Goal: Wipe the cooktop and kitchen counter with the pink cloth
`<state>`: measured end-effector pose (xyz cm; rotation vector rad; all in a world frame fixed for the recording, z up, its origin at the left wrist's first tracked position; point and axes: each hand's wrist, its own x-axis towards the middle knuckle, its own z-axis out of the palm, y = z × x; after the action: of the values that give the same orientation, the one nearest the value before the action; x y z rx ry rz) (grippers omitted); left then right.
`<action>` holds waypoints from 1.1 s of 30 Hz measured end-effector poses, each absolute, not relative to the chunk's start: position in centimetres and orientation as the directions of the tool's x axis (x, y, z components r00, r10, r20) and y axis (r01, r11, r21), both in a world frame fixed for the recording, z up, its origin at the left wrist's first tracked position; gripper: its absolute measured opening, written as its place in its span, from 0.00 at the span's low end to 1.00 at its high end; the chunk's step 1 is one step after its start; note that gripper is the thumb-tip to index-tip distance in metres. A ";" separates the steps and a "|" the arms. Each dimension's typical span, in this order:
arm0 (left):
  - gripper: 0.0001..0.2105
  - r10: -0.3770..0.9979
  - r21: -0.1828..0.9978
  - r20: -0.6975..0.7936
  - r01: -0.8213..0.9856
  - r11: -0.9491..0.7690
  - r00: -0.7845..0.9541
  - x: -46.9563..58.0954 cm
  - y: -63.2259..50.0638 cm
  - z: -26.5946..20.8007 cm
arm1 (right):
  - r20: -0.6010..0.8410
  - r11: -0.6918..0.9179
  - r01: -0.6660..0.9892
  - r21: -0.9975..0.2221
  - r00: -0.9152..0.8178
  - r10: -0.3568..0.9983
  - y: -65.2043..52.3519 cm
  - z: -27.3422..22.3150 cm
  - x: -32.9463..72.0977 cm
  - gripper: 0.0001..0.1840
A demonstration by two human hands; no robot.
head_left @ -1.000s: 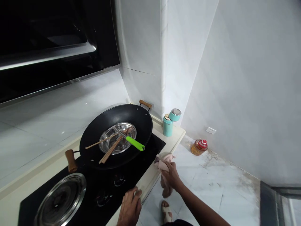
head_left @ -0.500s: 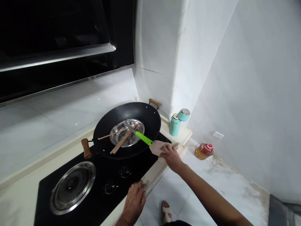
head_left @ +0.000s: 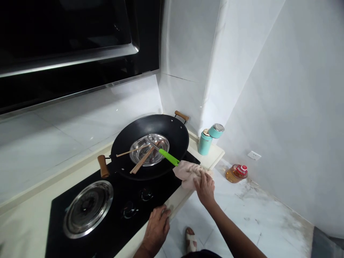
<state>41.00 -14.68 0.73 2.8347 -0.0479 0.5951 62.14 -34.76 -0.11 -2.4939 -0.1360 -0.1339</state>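
Note:
My right hand point(head_left: 205, 188) presses a pale pink cloth point(head_left: 188, 175) onto the counter's front edge, its fingers curled into the fabric. My left hand point(head_left: 157, 227) rests on the counter edge by the stove knobs, fingers laid down and holding nothing. Beyond the cloth, a black wok point(head_left: 150, 123) sits on the stove. Inside it is a shiny metal bowl point(head_left: 137, 157). Wooden chopsticks point(head_left: 142, 161) and a utensil with a green handle point(head_left: 169, 157) lie across the bowl, the handle's end near the cloth.
A turquoise container point(head_left: 205, 145) with its lid tipped open stands at the counter's right end. An oil bottle point(head_left: 236, 173) is on the floor by the wall. The other burner point(head_left: 88, 209) is at left, and a black range hood point(head_left: 80, 64) overhangs the stove.
My right hand has shifted right and slightly down along the counter edge, and the cloth is more bunched. My left hand stays on the edge. The view has swung slightly left.

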 end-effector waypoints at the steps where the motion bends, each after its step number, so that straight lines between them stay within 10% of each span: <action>1: 0.15 0.013 0.232 0.398 -0.087 -0.969 0.917 41.0 -14.7 0.8 | 0.131 -0.813 0.154 -0.562 0.987 0.096 -34.4 -0.1 62.8 0.32; 9: 0.15 0.007 0.267 0.354 -0.093 -0.959 0.935 40.9 -14.9 1.4 | -0.048 -0.908 0.178 -0.379 0.976 0.212 -33.2 3.4 70.6 0.33; 15: 0.14 0.004 0.321 0.312 -0.101 -0.942 0.950 40.8 -14.8 1.7 | 0.085 -0.913 0.327 -0.243 0.945 0.316 -32.9 3.1 68.2 0.30; 33: 0.25 0.158 0.265 0.437 0.041 -0.963 0.885 33.1 -15.1 1.7 | 0.124 -0.457 0.693 -0.557 0.614 0.780 -26.2 4.3 46.7 0.17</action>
<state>33.10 -15.12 1.66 2.8056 0.1505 0.6816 46.71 -26.23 4.30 -2.2688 -1.1554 0.1985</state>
